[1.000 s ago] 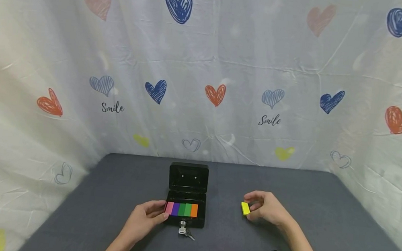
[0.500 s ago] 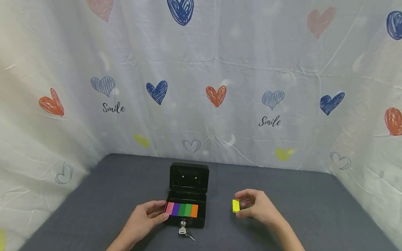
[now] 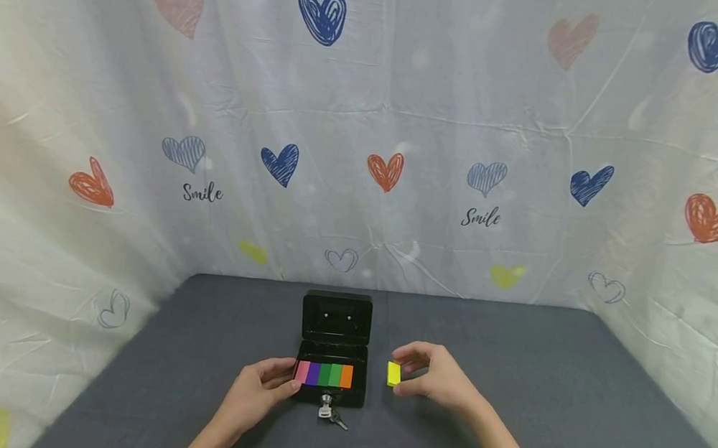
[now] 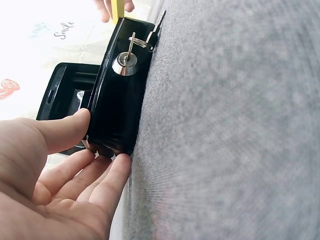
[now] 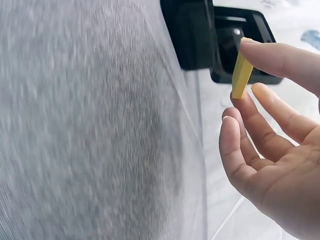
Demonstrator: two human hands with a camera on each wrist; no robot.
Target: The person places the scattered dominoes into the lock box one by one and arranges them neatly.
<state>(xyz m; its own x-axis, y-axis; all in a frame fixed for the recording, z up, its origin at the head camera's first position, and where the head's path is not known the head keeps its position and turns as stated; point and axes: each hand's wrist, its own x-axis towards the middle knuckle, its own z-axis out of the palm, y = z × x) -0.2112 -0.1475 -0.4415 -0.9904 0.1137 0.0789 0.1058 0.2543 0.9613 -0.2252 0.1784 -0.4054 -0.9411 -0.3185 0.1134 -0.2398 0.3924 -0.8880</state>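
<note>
A black cash box (image 3: 352, 397) stands on the table with its lid (image 3: 337, 317) raised. Inside it lies a row of coloured blocks (image 3: 325, 374): pink, purple, green and orange. My left hand (image 3: 255, 393) holds the box at its left end, thumb at the top edge and fingers against the side, as the left wrist view shows. To the right of the box, my right hand (image 3: 438, 380) pinches a flat yellow block (image 5: 242, 72) by its ends between thumb and fingertips, raised over the tabletop.
A key (image 4: 131, 47) sits in the lock on the box's front, with a second key (image 3: 338, 420) hanging from its ring. Grey cloth covers the table (image 3: 246, 321). Behind it hangs a white curtain (image 3: 444, 81) printed with hearts.
My right hand has carried the yellow block leftward, closer to the box. The left hand and the box have stayed in place.
</note>
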